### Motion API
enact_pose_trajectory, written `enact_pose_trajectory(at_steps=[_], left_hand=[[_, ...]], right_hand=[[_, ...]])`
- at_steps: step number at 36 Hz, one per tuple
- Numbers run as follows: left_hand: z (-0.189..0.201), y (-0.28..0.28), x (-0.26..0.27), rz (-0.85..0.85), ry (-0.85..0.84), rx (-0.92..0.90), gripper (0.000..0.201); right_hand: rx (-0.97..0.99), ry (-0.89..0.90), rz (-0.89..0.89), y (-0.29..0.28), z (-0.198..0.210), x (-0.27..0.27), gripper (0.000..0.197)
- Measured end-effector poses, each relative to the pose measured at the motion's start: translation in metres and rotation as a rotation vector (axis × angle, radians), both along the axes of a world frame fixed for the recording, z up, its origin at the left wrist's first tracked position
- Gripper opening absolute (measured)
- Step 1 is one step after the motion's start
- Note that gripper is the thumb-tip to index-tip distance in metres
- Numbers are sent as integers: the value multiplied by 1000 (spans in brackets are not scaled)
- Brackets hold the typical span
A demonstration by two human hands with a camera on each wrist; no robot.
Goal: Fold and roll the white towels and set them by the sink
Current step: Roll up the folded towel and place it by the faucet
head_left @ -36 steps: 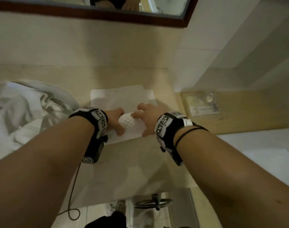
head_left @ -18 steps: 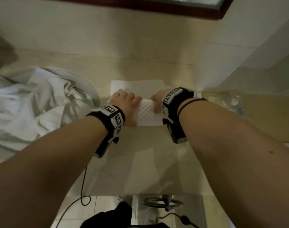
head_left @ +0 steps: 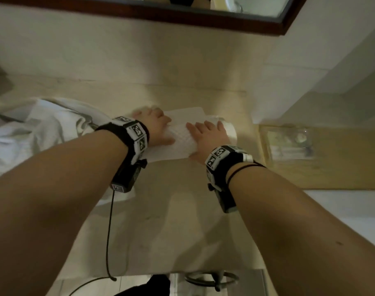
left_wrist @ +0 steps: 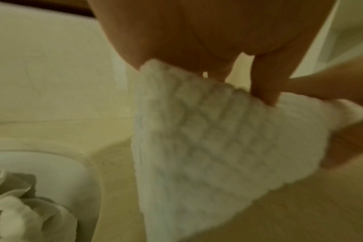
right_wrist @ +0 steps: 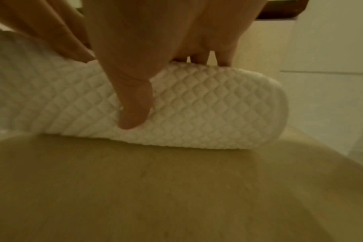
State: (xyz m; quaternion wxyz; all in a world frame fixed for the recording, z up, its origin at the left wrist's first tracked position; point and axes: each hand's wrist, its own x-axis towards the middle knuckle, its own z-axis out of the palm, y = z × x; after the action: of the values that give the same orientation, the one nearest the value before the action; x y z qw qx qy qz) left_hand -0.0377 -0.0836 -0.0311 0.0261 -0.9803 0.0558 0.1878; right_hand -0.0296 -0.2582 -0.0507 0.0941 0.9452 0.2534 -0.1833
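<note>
A white waffle-weave towel [head_left: 180, 144] lies on the beige counter [head_left: 161, 221], mostly rolled into a thick cylinder, with a short flat tail [head_left: 186, 114] reaching toward the wall. My left hand [head_left: 154, 126] holds the roll's left part, fingers over the far side. My right hand [head_left: 207, 135] lies over the right part. In the right wrist view the thumb [right_wrist: 135, 114] presses the roll's [right_wrist: 197, 106] near face while the fingers arch over its top. The left wrist view is blurred and shows fingers [left_wrist: 265, 85] on the towel [left_wrist: 197, 139]. The sink [left_wrist: 52, 150] is just to the left.
Crumpled white towels [head_left: 32, 133] fill the sink basin. A clear plastic tray [head_left: 289, 142] sits on a tan ledge to the right. The mirror frame [head_left: 203, 18] and wall are close behind. A cable [head_left: 108, 231] hangs from my left wrist past the counter's front edge.
The roll has travelled away from me toward the wall and grown thicker, leaving only a short flat tail. Both hands moved forward with it.
</note>
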Motion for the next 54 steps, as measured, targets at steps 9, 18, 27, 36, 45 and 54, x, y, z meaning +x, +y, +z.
enact_pose_trajectory(at_steps=[9,18,27,36,45,54], left_hand=[[-9,4,-28,-195,-53,183,112],[5,-12,-29,-29,330,-31,84],[-2,-6,-40,223,496,-364,83],[1,4,-66,-143,-20,-11,81],[-10,12,-60,-236,150,182,118],[-9,31,-56,-325,-16,17,97]], right_hand=[[-179,136,36,25,27,34,70],[-61,405,-40,13,40,7,58],[149,176,106,-21,33,-41,96],[44,295,-25,3,31,-34,79],[59,334,-33,18,32,-36,63],[-37,160,-75,8,2,-65,131]])
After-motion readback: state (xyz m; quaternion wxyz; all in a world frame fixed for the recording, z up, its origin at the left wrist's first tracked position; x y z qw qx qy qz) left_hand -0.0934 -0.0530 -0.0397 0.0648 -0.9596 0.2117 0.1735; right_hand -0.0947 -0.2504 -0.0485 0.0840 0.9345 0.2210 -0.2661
